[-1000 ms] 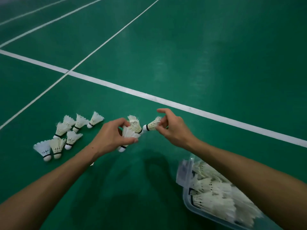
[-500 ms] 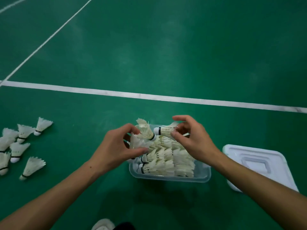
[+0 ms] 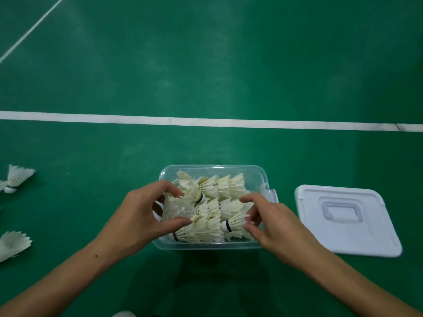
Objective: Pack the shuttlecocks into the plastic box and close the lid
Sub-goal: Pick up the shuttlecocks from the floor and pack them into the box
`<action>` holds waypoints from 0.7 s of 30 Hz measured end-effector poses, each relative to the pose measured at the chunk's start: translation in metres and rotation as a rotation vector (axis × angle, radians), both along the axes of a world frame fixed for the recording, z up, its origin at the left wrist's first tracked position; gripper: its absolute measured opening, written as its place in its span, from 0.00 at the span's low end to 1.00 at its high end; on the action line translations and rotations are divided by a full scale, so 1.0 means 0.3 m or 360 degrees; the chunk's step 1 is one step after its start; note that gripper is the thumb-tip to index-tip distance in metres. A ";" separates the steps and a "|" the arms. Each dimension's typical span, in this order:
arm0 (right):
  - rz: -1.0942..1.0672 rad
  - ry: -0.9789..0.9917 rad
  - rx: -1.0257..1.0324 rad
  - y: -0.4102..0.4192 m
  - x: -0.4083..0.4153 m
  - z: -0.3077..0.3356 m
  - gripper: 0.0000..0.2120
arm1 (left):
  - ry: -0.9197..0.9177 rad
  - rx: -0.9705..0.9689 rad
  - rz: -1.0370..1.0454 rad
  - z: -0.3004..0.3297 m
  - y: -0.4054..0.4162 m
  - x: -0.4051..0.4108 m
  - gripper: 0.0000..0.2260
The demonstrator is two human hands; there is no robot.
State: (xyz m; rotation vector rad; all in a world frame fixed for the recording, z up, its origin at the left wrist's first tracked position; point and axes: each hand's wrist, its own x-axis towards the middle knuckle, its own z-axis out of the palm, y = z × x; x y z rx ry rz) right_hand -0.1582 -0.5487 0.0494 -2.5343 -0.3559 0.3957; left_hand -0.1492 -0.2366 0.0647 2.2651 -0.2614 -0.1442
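- Green court floor (image 3: 206, 65) lay under everything.
- Left hand (image 3: 139, 216) gripped a bunch of shuttlecocks (image 3: 180, 202) over the plastic box (image 3: 212, 244), to drop them in.
- Right hand (image 3: 270, 223) pinched one shuttlecock (image 3: 235, 223).
- Lid (image 3: 348, 220) waited beside the box.

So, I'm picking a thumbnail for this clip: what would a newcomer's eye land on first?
First the clear plastic box in the middle of the green floor, crammed with white shuttlecocks, with the left hand and right hand both gripping shuttlecocks in it. Next the white lid lying just right of the box, and the loose shuttlecocks at the left edge.
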 end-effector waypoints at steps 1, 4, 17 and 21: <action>0.0008 0.0015 -0.0003 0.011 0.006 -0.008 0.25 | -0.0004 0.0012 0.0002 0.001 0.001 0.001 0.21; 0.0008 0.0121 0.0062 0.039 0.018 -0.032 0.25 | -0.0002 0.0019 0.0005 0.002 0.003 -0.003 0.20; 0.0115 0.0540 0.0028 0.138 0.075 -0.082 0.29 | -0.0048 0.0171 -0.0243 -0.012 0.008 0.012 0.19; 0.0118 0.0382 0.0021 0.078 0.089 0.015 0.26 | -0.0051 0.0341 -0.0411 -0.004 -0.024 0.051 0.18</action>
